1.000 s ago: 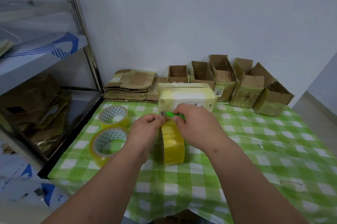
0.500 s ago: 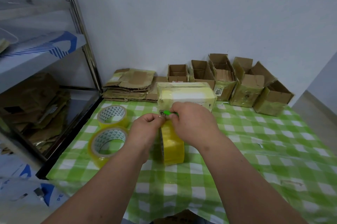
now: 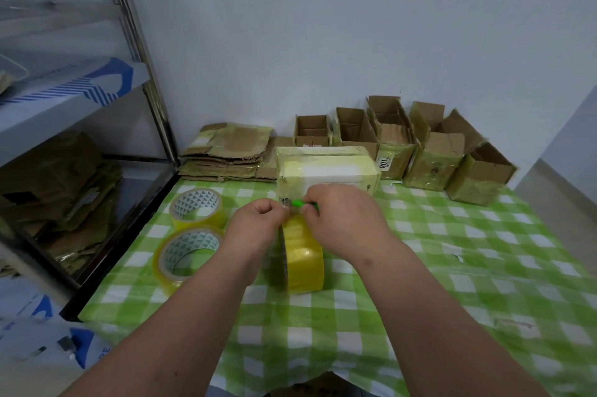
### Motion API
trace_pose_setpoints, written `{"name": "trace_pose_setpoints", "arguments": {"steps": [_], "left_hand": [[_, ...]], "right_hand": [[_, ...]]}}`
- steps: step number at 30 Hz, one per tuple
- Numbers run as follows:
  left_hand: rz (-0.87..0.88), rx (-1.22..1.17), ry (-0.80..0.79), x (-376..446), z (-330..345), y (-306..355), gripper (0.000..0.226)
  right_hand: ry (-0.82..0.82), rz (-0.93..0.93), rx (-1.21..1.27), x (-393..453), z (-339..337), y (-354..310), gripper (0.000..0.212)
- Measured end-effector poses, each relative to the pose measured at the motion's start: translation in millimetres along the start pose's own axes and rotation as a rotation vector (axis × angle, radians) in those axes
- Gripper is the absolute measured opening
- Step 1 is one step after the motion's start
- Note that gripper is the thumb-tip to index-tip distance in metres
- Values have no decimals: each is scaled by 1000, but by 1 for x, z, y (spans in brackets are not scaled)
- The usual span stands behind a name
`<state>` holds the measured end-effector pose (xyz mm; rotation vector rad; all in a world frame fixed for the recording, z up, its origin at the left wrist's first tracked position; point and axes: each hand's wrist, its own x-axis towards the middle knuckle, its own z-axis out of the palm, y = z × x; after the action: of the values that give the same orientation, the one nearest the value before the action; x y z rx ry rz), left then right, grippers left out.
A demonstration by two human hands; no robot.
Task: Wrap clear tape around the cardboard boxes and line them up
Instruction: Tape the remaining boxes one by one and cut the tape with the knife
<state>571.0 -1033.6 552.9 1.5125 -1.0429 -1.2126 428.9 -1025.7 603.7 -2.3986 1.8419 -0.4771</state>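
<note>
Upright, yellowish tape roll [image 3: 303,256] – taped box [image 3: 328,170] glossy behind

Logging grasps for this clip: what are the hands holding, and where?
The right hand pinches a small green tool by its rear end. The left hand pinches something above the upright yellow tape roll; what, cannot be told.

three tape rolls [image 3: 303,254] — perhaps six boxes [image 3: 326,170]

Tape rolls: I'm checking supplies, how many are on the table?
3: one upright roll under the hands, two lying flat to its left, one nearer, one farther.
</note>
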Motion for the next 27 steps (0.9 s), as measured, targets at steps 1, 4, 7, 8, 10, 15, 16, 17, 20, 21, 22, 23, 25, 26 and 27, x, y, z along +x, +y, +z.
{"name": "trace_pose_setpoints", "arguments": {"steps": [1,4,7,8,10,15,16,17,20,21,22,23,25,26,27], "left_hand": [[0,3,-3,0,0,0,15],[0,-3,-16,2,-1,-1,16],[-5,-27,-14,2,-1,-1,16],[-5,-36,-11,2,0,-1,17],[-11,-49,-8,2,1,0,17],[-29,-52,-16,4,0,-2,18],[-30,-49,-22,5,-1,-3,18],[-30,-44,-26,6,-2,-3,17],[-34,-34,-30,7,-2,-2,12],[-36,-32,-31,7,-2,-2,11],[-38,-33,-31,7,-1,-2,10],[-40,-38,-31,7,-1,-2,10],[-43,-52,-38,6,-1,-3,12],[-42,-55,-46,6,-1,-4,12],[-40,-57,-55,6,-1,-4,13]], "right_hand": [[-7,-1,-3,2,1,-1,22],[-14,6,-1,3,0,1,22],[-2,48,6,-1,-3,15,22],[-2,66,5,-2,-3,20,22],[-6,96,-2,-5,-2,30,22],[-8,216,120,-14,8,49,18],[-14,242,153,-16,11,51,17],[-28,264,172,-18,16,52,18],[-125,294,148,-25,30,55,26],[-157,294,115,-27,35,56,28],[-178,288,72,-29,40,56,28],[-188,279,28,-30,43,56,27],[-193,269,-27,-31,49,57,29],[-182,271,-30,-31,51,57,30],[-151,278,-5,-30,51,56,30]]}}
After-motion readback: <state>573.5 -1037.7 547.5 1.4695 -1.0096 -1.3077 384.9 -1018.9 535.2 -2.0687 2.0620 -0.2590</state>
